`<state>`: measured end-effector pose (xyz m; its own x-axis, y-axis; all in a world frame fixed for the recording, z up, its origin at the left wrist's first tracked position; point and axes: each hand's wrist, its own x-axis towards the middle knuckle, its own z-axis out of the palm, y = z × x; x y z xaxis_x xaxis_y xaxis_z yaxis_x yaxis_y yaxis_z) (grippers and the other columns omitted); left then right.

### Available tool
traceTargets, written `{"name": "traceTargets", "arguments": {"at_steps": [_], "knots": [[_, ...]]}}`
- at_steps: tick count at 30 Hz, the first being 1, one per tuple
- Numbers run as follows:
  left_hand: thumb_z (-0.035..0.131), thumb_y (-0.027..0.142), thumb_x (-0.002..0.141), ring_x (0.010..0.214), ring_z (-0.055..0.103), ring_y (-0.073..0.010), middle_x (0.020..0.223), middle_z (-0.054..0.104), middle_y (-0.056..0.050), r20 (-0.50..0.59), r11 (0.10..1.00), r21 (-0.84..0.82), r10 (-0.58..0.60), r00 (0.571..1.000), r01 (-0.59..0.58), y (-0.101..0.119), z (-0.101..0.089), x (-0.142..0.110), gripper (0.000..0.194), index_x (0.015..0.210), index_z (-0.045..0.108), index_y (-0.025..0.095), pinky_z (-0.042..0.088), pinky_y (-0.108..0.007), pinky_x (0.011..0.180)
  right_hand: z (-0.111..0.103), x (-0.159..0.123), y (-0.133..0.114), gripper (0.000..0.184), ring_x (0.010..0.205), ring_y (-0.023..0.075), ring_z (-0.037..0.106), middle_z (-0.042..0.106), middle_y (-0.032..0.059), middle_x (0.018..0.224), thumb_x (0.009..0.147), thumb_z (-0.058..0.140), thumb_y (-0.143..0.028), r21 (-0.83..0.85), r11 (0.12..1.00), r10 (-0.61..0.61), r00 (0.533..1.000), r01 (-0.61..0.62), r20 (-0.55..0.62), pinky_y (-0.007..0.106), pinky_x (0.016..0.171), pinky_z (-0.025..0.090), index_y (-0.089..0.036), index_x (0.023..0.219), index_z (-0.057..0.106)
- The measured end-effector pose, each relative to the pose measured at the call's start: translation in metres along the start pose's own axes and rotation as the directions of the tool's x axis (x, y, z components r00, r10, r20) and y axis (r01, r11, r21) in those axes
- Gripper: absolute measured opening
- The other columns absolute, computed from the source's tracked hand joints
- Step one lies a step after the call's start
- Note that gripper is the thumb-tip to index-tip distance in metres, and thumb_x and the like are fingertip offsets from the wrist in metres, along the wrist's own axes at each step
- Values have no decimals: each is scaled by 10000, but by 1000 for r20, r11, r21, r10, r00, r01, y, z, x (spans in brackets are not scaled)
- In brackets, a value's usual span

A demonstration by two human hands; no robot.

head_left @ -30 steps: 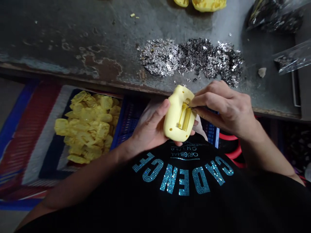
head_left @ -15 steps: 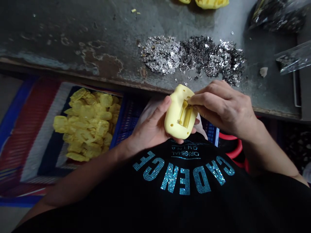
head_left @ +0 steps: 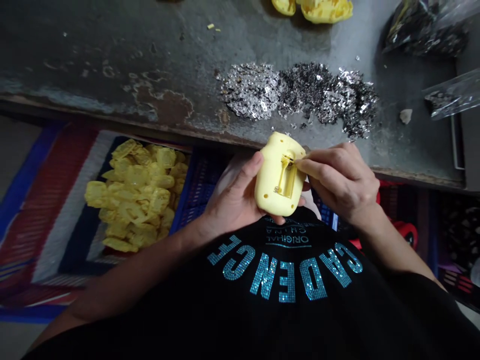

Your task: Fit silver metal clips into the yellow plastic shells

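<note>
My left hand (head_left: 234, 197) grips a pale yellow plastic shell (head_left: 272, 187) from the left and below, thumb along its side. The shell has a rectangular slot (head_left: 287, 175) open toward me, with a small metal piece inside. My right hand (head_left: 339, 177) is closed in a pinch, its fingertips pressed into the top of that slot. What the fingertips hold is too small to make out. Both hands hover just in front of the worn grey workbench edge (head_left: 157, 127), above my black shirt.
Two heaps of small shiny metal parts (head_left: 300, 92) lie on the bench behind the hands. Plastic bags (head_left: 423, 27) sit at the right, more yellow shells (head_left: 318, 7) at the top edge. A blue crate (head_left: 191, 192) with several yellow plastic pieces (head_left: 135, 192) stands below left.
My right hand has drawn closer to me and settled lower on the shell, fingertips still at the slot. The shell and left hand have hardly moved.
</note>
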<state>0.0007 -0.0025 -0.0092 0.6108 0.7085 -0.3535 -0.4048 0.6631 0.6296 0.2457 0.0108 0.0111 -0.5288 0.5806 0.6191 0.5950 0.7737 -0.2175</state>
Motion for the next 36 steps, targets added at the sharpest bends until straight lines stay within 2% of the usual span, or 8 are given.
{"name": "traceTargets", "arguments": {"at_steps": [3,6,9,15,23,29,33,36], "knots": [[761,809,984,908,907,-320,1168,911,-55,-13,999,35,20,1000,-19,-1,4,-1,773,1541,693,278,627,-242,495,-4,5,5,177,998,226,772,850,69,1176,1121,750,-286,186,970,157,988,-154,-4,409,823,622,-295,1290,803],[881,699,961,963,897,-303,1295,886,-100,-69,989,83,131,989,-125,-3,7,-4,714,1519,701,291,691,-281,610,-9,15,16,322,1078,232,791,828,80,1250,1071,830,-427,401,855,288,944,-329,159,375,831,666,-262,1344,785],[904,550,1004,993,875,-265,1299,872,-79,-62,965,161,217,974,-205,-6,4,-6,653,1575,675,329,694,-277,706,-10,22,23,516,1127,255,792,796,99,1363,1045,826,-561,455,788,292,903,-414,315,394,883,702,-248,1445,729],[881,502,1051,937,834,-211,1120,871,-54,-19,936,285,222,975,-207,-3,-2,-11,677,1655,647,303,666,-251,786,4,18,19,492,1135,261,767,770,80,1365,1022,814,-538,463,802,279,922,-378,270,449,939,729,-268,1416,696],[983,357,957,1158,837,-242,1370,873,-90,-35,928,325,202,979,-181,2,-1,-17,620,1549,813,283,661,-266,960,31,-8,15,532,1123,274,739,748,49,1333,968,841,-379,509,789,392,920,-344,14,453,833,715,-365,1479,692],[1025,397,896,810,760,-150,1024,903,-43,-100,930,351,149,984,-106,1,-11,-7,411,1257,949,216,588,-218,743,34,-16,13,669,1186,316,715,738,100,1398,937,916,-377,438,823,408,913,-363,-11,487,837,730,-393,1558,667],[1047,356,874,900,834,-170,1120,922,-57,-80,971,204,140,987,-122,1,-26,-1,362,1191,933,224,631,-219,824,29,-7,25,639,1198,297,755,752,89,1429,1008,873,-462,450,807,388,918,-384,87,467,877,717,-359,1597,649],[1033,333,888,1035,879,-226,1305,905,-51,-111,962,35,272,956,-269,5,-37,0,481,1328,841,294,690,-286,882,28,4,42,394,1135,278,766,807,54,1289,1071,814,-441,324,857,392,915,-400,94,476,940,657,-346,1448,745]]}}
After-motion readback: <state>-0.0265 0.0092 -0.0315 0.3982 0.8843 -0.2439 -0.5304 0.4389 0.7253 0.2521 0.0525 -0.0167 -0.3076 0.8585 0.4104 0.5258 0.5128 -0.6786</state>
